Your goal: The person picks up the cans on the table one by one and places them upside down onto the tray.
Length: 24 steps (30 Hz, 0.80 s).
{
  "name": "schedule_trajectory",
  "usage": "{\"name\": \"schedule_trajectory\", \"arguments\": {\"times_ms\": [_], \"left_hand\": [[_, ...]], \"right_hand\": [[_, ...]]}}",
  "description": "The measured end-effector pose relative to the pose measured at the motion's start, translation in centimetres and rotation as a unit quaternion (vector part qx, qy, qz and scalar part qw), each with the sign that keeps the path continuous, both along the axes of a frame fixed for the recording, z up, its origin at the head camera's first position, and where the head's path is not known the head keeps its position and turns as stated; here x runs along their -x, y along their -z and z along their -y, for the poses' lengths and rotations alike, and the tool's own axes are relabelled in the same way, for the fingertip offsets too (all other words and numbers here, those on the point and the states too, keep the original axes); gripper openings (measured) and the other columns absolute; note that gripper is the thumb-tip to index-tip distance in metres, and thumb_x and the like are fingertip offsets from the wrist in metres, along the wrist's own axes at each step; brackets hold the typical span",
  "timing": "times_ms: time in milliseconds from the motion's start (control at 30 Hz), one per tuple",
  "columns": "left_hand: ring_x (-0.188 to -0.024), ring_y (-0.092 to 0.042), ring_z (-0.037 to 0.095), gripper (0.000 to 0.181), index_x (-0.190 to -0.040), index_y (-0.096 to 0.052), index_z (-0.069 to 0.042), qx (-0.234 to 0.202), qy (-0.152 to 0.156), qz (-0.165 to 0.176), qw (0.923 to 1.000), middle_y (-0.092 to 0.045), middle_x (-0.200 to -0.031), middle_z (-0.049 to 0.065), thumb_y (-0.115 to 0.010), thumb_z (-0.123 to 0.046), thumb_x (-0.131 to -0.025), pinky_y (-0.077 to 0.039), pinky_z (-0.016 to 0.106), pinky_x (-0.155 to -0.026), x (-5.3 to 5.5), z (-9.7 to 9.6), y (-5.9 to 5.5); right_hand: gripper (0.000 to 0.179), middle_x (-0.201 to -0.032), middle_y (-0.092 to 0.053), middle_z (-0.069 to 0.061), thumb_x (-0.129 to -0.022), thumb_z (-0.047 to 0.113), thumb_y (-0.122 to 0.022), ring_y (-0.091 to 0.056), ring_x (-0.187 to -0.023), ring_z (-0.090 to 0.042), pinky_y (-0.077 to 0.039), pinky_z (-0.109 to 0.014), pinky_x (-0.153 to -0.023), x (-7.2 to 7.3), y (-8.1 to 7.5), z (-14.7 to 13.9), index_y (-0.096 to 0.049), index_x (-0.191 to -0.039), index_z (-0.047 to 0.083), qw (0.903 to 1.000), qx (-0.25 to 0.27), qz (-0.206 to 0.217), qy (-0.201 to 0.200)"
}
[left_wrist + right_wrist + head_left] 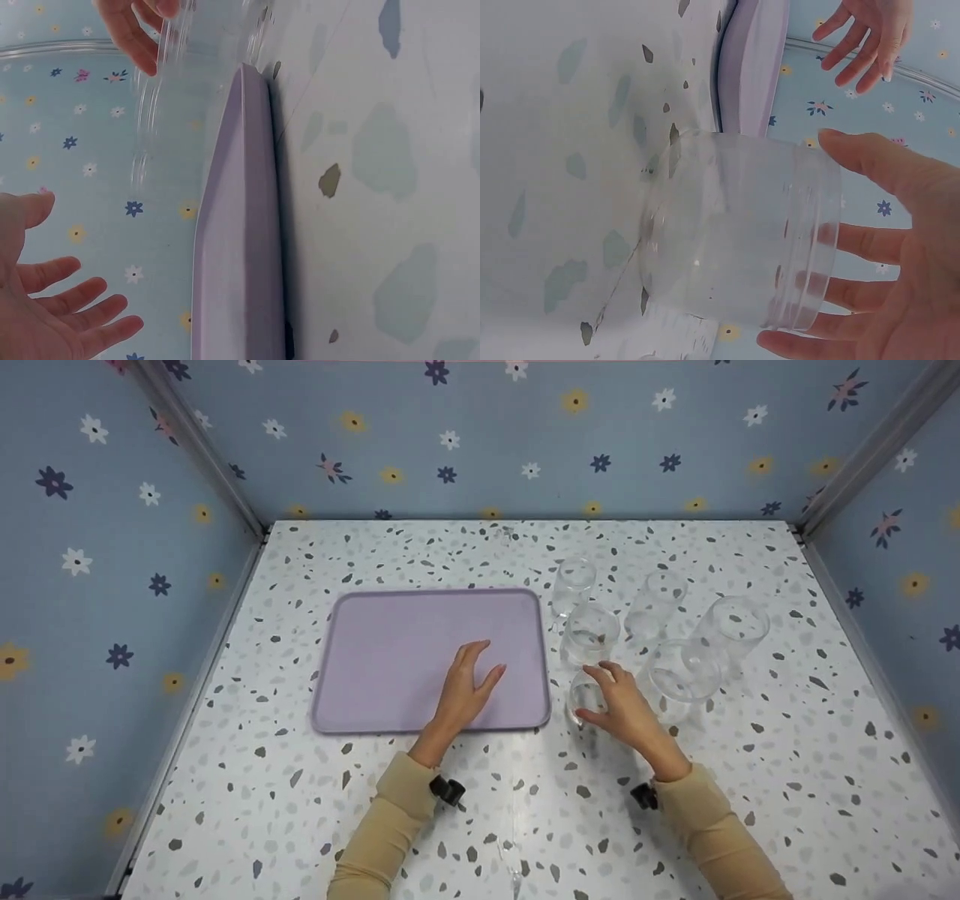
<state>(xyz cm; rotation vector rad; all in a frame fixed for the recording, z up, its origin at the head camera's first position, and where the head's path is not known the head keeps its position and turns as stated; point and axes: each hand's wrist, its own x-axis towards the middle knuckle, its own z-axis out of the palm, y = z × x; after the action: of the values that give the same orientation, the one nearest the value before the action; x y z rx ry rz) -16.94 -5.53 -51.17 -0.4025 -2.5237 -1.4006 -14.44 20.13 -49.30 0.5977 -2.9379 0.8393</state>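
Observation:
My right hand [628, 711] is at the nearest clear plastic jar [586, 694], with thumb and fingers spread to either side of its rim. In the right wrist view this wide, see-through jar [720, 232] has its base on the table; the thumb is at one edge of the rim, and several fingers show through the wall. My left hand [461, 694] hovers over the right part of a lilac tray [390, 660], its fingers relaxed and holding nothing. The tray lies flat, to the left of the jars.
Several other clear containers stand on the right: a short jar [592, 634] behind the one at my hand, a slim one [574, 585] at the back, and a wide one [682, 671] beside a taller one [733, 626]. Flower-patterned panels [480, 442] border the speckled table [450, 825].

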Motion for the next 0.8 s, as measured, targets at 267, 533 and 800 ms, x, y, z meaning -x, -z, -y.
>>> {"name": "schedule_trajectory", "arguments": {"times_ms": [267, 533, 800], "left_hand": [[-0.116, -0.040, 0.024, 0.047, -0.123, -0.045, 0.003, -0.012, 0.009, 0.002, 0.9999, -0.041, -0.122, 0.014, -0.057, -0.025, -0.087, -0.031, 0.035, -0.098, -0.1, -0.3, 0.3], [-0.120, -0.037, 0.025, 0.050, -0.126, -0.042, 0.005, -0.044, 0.035, 0.005, 0.9984, -0.042, -0.126, 0.016, -0.057, -0.024, -0.087, -0.028, 0.034, -0.100, -0.1, -0.7, 0.4], [-0.122, -0.035, 0.023, 0.051, -0.128, -0.041, 0.003, -0.067, 0.044, -0.011, 0.9968, -0.042, -0.129, 0.015, -0.055, -0.025, -0.088, -0.026, 0.034, -0.101, -0.1, -1.4, 1.1]], "right_hand": [[0.065, -0.120, -0.042, -0.023, -0.067, 0.023, -0.076, -0.041, -0.107, -0.038, -0.040, -0.048, -0.083, -0.1, 0.1, 0.2, -0.049, -0.123, 0.001, 0.9987, 0.038, -0.004, 0.035], [0.062, -0.115, -0.046, -0.018, -0.068, 0.023, -0.076, -0.046, -0.104, -0.032, -0.039, -0.045, -0.084, 0.0, 0.1, 0.9, -0.051, -0.120, 0.001, 0.9899, 0.128, -0.043, 0.044], [0.061, -0.114, -0.047, -0.015, -0.068, 0.019, -0.077, -0.047, -0.101, -0.032, -0.048, -0.047, -0.070, 0.2, 0.9, 2.1, -0.050, -0.121, 0.003, 0.9686, 0.233, -0.072, 0.048]]}}
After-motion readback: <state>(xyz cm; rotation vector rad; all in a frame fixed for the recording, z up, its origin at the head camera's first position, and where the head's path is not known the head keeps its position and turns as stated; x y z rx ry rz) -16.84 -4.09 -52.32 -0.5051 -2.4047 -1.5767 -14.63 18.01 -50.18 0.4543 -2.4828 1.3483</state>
